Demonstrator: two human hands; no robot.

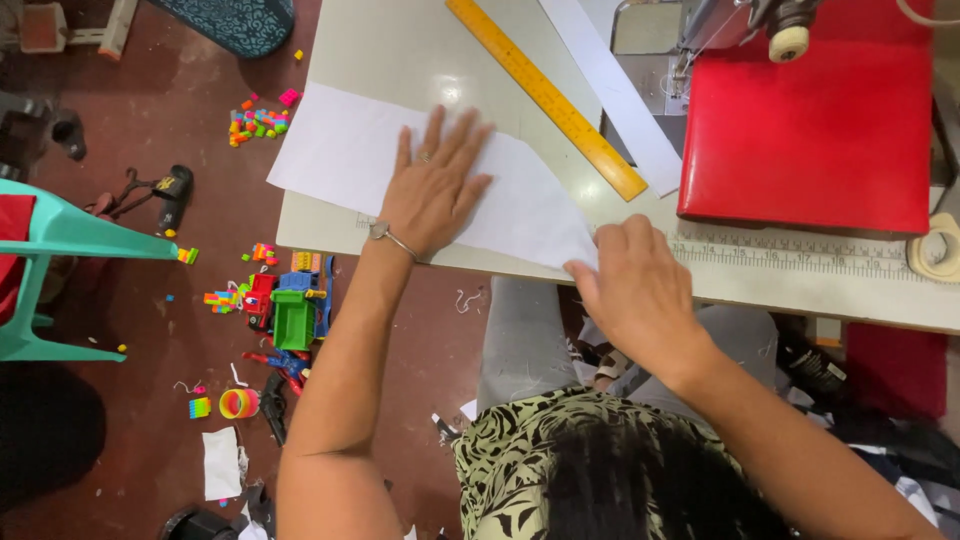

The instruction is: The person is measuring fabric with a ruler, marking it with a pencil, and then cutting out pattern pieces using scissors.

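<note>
Left hand (432, 190) lies flat, fingers spread, pinning the white paper (340, 150) to the worktop (400, 50); right hand (640, 290) pinches its near corner, probably to smooth it.

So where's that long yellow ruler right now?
The yellow ruler lies slanted on the table, between the white sheet under the left hand and the red cloth on the right.

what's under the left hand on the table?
The left hand lies flat on a white paper sheet, which rests on the pale table. The right hand pinches the sheet's near corner. Anything beneath the paper is covered.
</note>
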